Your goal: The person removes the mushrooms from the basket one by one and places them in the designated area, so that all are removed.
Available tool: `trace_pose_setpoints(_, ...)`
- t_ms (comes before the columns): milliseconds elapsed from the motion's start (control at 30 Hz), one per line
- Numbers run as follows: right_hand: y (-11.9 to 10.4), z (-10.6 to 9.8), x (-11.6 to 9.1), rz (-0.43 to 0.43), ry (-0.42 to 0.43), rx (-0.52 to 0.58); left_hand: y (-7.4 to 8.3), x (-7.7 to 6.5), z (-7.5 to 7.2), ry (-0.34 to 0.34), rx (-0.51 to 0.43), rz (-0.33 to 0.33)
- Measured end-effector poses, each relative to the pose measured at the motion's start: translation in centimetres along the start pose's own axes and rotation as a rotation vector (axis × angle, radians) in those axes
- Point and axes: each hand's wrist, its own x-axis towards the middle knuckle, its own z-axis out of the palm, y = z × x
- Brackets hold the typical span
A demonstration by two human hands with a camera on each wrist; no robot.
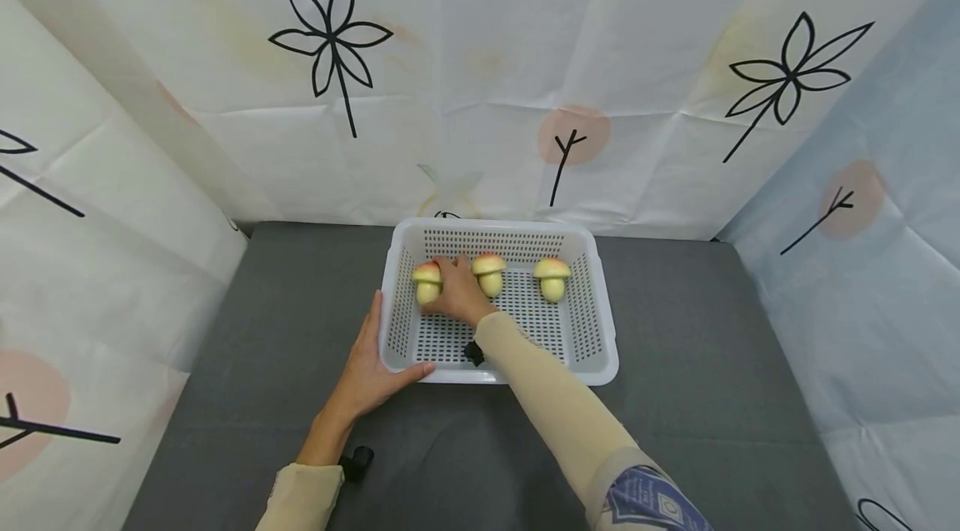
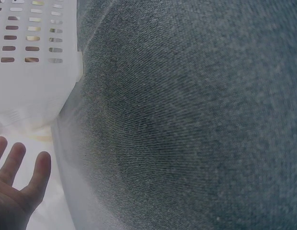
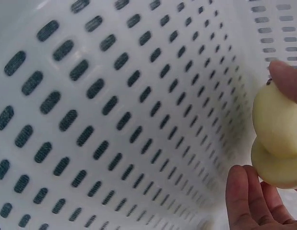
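A white perforated plastic basket [image 1: 504,377] holds three mushroom-shaped pieces with pale yellow stems and caps tinged red on top. My right hand [image 1: 459,295] reaches inside and holds the left mushroom [image 1: 427,283]; in the right wrist view its thumb lies on the pale stem [image 3: 278,122] and its fingers touch the cap. Just right of that hand stands the middle mushroom [image 1: 490,274], and the right mushroom [image 1: 552,278] stands farther over. Against the basket's front left corner rests my left hand [image 1: 369,377], fingers straight along the side and thumb at the front rim.
The basket stands on a dark grey cloth-covered table [image 1: 697,364], near its back edge. White fabric walls [image 1: 480,56] with black plant drawings enclose the back and both sides. My right forearm [image 1: 558,393] crosses over the basket's front rim.
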Motion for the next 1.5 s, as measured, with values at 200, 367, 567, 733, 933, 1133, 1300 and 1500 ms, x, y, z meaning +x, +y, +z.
trace_pose_setpoints(200,-0.6,-1.1,-0.3,-0.020,-0.016,-0.028,0.0,0.0,0.0,-0.004,0.002,-0.004)
trace_pose_setpoints(367,-0.8,-2.9,-1.0,-0.056,-0.013,0.022,0.0,0.1,0.1,-0.002,-0.004,0.009)
trace_pose_setpoints(567,-0.3,-5.1,-1.9,-0.084,0.010,0.065,-0.2,0.1,0.0,0.000,-0.017,0.028)
trace_pose_setpoints(733,0.3,-7.1,-2.9,-0.120,0.031,0.110,0.0,0.2,-0.1,-0.006,-0.022,0.028)
trace_pose_setpoints(933,1.2,-9.7,-4.6,-0.159,0.034,0.222,0.0,0.2,-0.1,-0.007,-0.004,0.023)
trace_pose_setpoints(1133,2.6,-11.8,-6.0,-0.177,0.044,0.223,0.1,0.2,0.0,0.002,-0.008,0.014)
trace_pose_setpoints(1300,4.0,-13.6,-7.3,-0.201,0.073,0.208,0.0,0.2,0.1,0.004,-0.002,0.002)
trace_pose_setpoints(1500,5.9,-15.9,-9.1,-0.178,0.105,0.207,-0.1,0.3,0.1,0.004,-0.008,0.014)
